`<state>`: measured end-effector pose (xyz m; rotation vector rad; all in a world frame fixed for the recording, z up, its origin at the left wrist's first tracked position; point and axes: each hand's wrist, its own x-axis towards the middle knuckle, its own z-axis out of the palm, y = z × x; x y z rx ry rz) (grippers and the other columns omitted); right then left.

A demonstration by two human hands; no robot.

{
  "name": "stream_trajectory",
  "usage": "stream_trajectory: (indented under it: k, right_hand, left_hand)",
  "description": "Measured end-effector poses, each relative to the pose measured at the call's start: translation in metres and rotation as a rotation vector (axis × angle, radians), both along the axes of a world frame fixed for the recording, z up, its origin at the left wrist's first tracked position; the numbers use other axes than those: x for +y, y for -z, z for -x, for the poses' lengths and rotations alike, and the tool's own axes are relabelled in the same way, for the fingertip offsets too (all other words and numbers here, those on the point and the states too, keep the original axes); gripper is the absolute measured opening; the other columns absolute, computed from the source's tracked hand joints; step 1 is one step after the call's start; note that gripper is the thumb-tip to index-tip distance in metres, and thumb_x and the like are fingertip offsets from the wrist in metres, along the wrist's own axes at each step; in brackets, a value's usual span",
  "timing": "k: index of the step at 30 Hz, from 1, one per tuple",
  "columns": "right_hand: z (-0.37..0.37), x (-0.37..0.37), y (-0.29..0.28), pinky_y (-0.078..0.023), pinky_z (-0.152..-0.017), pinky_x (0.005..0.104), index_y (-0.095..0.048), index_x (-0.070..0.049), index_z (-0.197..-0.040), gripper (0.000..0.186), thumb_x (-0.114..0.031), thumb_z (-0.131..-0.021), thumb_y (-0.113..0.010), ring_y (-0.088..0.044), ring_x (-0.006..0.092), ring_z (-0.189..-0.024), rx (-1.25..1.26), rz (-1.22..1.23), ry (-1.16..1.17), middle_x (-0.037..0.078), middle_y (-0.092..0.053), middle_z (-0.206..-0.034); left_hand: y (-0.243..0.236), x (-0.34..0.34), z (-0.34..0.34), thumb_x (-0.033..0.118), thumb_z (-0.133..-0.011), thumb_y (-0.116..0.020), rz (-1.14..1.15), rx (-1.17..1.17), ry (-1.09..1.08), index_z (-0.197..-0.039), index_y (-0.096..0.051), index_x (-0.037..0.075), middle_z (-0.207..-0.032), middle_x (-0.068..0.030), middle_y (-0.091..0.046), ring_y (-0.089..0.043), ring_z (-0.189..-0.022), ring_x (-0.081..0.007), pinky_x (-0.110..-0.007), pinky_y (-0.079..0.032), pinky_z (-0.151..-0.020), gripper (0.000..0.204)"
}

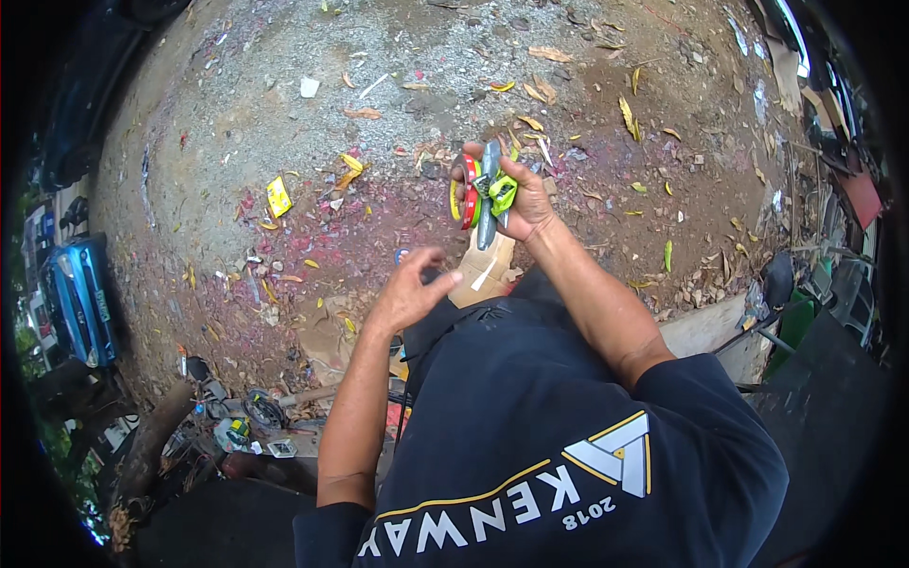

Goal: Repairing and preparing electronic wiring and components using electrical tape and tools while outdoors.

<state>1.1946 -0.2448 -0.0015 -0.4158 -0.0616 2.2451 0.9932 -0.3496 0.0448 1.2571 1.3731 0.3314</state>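
My right hand (530, 197) is raised in front of me, its fingers closed around a small bundle. The bundle shows a grey rod-like piece (488, 230), a red ring with white marks and a yellow-green inner edge (470, 193), and a crumpled lime-green strip (503, 192). What exactly these pieces are, I cannot make out. Lower and to the left, my left hand (409, 292) hangs apart from the bundle, fingers loosely bent and thumb held away, with nothing seen in it. Below the bundle lies a piece of brown cardboard (485, 268), partly covered by my clothes.
Dirt and gravel ground (284, 123) spreads ahead, strewn with yellow leaves and litter, including a yellow packet (278, 197). A blue vehicle (81, 301) stands at far left. Near a log (151, 440) at lower left lies assorted clutter. A concrete edge (705, 333) runs at my right.
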Motion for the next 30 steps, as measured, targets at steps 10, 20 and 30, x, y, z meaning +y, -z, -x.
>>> stream_trajectory:
  k: [10, 20, 30]
  right_hand:
    - [-0.094, -0.006, 0.013, -0.055, -0.08, 0.0408, -0.044, -0.005, -0.131, 0.059, -0.036, -0.084, -0.062, -0.063, 0.03, -0.09, -0.176, -0.052, 0.083, 0.02, -0.058, -0.11]
    - [-0.111, -0.014, 0.025, -0.055, -0.078, 0.0384, -0.042, -0.004, -0.131, 0.06, -0.034, -0.084, -0.062, -0.064, 0.0281, -0.087, -0.304, 0.015, 0.08, 0.019, -0.058, -0.109]
    - [-0.127, -0.016, 0.025, -0.054, -0.079, 0.0399, -0.046, -0.006, -0.129, 0.054, -0.033, -0.085, -0.061, -0.063, 0.0284, -0.089, -0.346, 0.018, 0.052, 0.019, -0.06, -0.107]
  left_hand:
    - [0.053, 0.0, -0.032, 0.067, -0.075, -0.058, 0.523, -0.098, 0.632, -0.135, -0.043, 0.003, -0.137, -0.019, -0.045, -0.043, -0.127, -0.0291, -0.034, -0.032, -0.107, 0.089]
    - [0.083, -0.015, -0.037, 0.06, -0.067, -0.066, 0.539, -0.112, 0.72, -0.141, -0.036, 0.009, -0.145, -0.0189, -0.032, -0.031, -0.134, -0.0309, -0.035, -0.027, -0.109, 0.094]
    - [0.027, -0.042, 0.004, 0.05, -0.063, -0.068, 0.537, 0.036, 0.69, -0.139, -0.038, 0.008, -0.139, -0.0201, -0.039, -0.039, -0.128, -0.0309, -0.035, -0.033, -0.105, 0.092]
